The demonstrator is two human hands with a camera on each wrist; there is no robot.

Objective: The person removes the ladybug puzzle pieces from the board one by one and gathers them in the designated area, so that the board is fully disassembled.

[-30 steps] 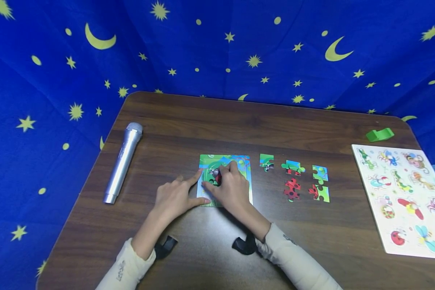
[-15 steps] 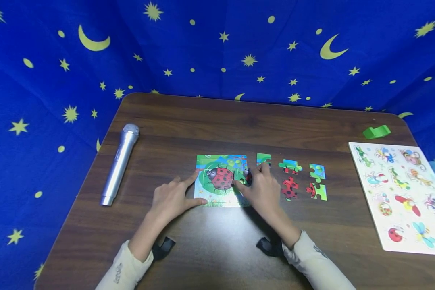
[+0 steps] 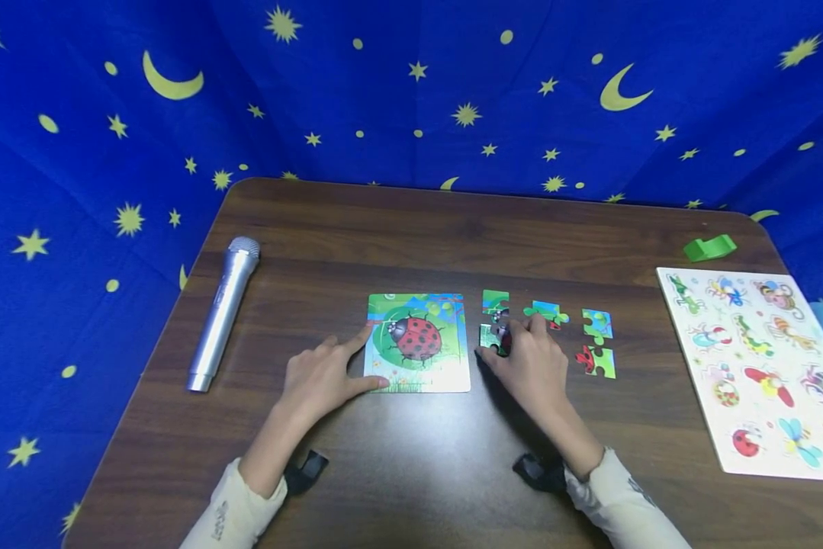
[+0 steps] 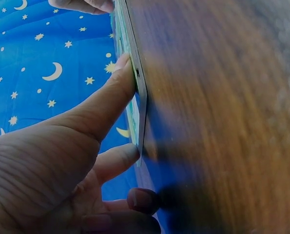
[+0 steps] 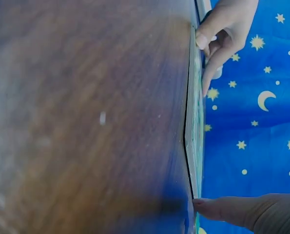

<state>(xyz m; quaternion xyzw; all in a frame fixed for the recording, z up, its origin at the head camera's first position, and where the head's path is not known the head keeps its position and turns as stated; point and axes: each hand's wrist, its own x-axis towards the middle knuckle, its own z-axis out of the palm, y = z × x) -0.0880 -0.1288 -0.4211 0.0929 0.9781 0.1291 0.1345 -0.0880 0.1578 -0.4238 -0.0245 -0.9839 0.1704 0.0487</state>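
A square puzzle tray (image 3: 455,381) with a ladybug picture lies mid-table. My left hand (image 3: 320,376) keeps its thumb and index finger straight along the tray's left side; the left wrist view shows that thumb (image 4: 113,92) on its edge. Right of the tray, my right hand (image 3: 536,366) pinches a puzzle piece (image 3: 488,335) at table level, its right part hidden by the fingers. Just above sits a green and blue puzzle piece (image 3: 496,300). Another piece (image 3: 547,311) is partly behind the fingers. In the right wrist view, the right thumb (image 5: 227,209) is near the tray's edge.
Two more puzzle pieces (image 3: 597,325) lie further right, one above the other. A silver microphone (image 3: 224,313) rests at the left. To the right are a white insect board (image 3: 720,457) and a green block (image 3: 709,248). A blue starry cloth (image 3: 384,76) hangs behind the table.
My right hand has carried the puzzle piece from the tray rightward to below the green and blue piece. The tray's ladybug picture is uncovered. My left hand stays at the tray's left side.
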